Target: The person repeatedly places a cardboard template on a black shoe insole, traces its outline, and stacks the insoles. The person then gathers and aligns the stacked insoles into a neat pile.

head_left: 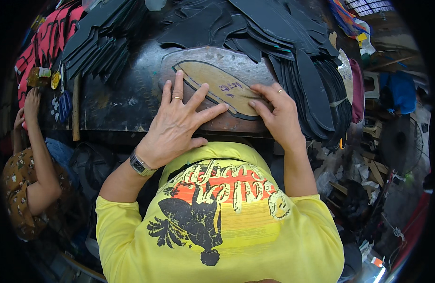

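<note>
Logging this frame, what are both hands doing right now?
Left hand: open, fingers spread flat on the tan template.
Right hand: open, fingertips pressing the template's right end.

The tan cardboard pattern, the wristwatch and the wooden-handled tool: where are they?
tan cardboard pattern [216, 81], head view, its bare middle.
wristwatch [140, 165], head view, its face on the left wrist.
wooden-handled tool [76, 111], head view, mid-handle.

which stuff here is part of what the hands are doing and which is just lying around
In use: left hand, right hand, tan sole-shaped template, dark sheet under it.
Lying about: stacks of black cut pieces, hammer, red printed cloth.
</note>
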Available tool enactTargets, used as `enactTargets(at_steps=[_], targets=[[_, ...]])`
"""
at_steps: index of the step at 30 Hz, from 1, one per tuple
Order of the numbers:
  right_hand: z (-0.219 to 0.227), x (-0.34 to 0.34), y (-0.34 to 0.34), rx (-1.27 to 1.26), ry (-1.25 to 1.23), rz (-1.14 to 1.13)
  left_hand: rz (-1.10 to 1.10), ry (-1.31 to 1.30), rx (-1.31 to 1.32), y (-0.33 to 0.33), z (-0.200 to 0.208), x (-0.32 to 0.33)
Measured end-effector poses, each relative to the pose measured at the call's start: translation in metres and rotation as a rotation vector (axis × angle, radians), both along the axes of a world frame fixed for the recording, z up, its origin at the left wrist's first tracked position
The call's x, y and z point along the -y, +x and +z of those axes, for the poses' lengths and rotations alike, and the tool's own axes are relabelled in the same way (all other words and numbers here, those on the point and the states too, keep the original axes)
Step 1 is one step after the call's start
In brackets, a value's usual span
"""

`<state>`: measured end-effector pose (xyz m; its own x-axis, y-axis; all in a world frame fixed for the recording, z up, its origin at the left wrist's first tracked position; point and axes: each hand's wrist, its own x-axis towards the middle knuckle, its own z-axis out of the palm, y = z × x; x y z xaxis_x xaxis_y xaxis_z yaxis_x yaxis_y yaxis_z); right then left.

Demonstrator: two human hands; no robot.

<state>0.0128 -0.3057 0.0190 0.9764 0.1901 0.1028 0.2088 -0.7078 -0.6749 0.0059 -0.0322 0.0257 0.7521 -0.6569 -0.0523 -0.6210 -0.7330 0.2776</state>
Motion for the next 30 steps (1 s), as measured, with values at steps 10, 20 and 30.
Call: enactTargets(at_steps=[10, 20, 30], targets=[[0.030, 0.016, 0.005, 0.026, 0.858, -0.143, 0.008, -0.007, -0.015, 0.001, 0.003, 0.002], [0.004, -0.008, -0.012, -0.230, 0.794, 0.000, 0.010, -0.019, -0.015, -0.002, 0.000, -0.002], [0.002, -0.010, -0.017, -0.157, 0.456, 0.125, 0.039, -0.055, -0.005, -0.008, -0.007, -0.002]])
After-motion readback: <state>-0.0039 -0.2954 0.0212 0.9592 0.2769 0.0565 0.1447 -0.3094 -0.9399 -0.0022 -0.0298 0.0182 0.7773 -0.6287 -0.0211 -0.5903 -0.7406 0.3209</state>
